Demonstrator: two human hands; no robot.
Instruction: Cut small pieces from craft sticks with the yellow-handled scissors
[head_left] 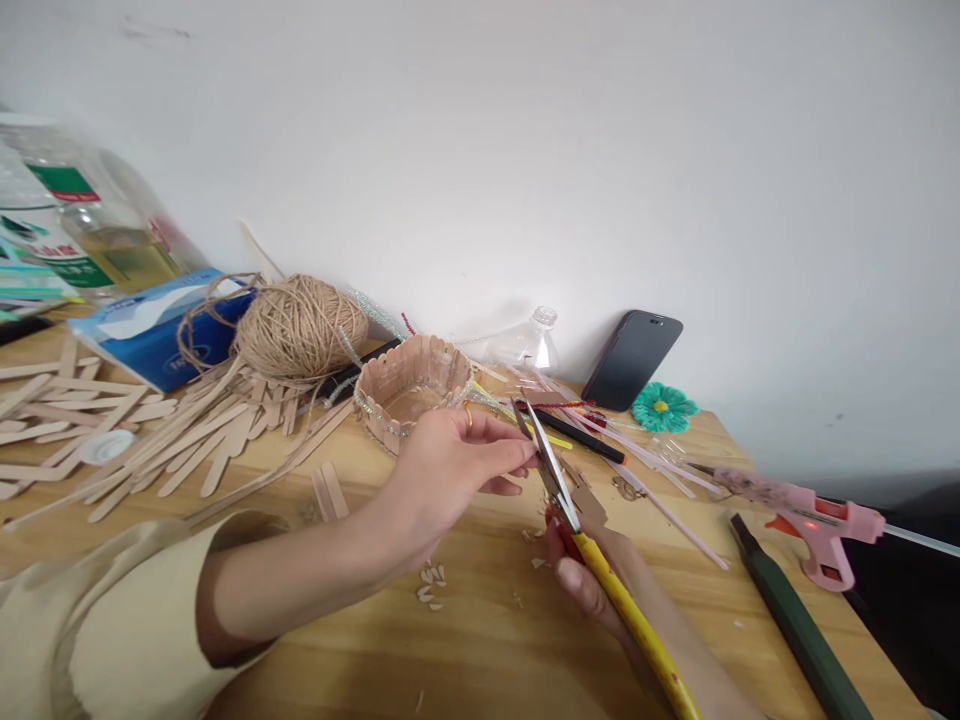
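Note:
My right hand (592,580) grips a pair of scissors (551,460) with a yellow and a red handle, their blades parted and pointing away from me. Beside the blades, my left hand (465,455) is closed in a pinch, its fingertips touching or almost touching the metal. Whatever it pinches is too small to make out. Just behind my left hand stands a small basket (371,405) of craft sticks edged with silver tinsel. Tiny pale wood chips (429,585) lie on the table below my hands.
Loose craft sticks (217,440), a twine ball (300,325) and a blue tissue pack (180,350) are at left. A phone (634,355) leans on the wall near a teal flower (664,407). At right lie a pink glue gun (806,510) and a dark green tool (795,620).

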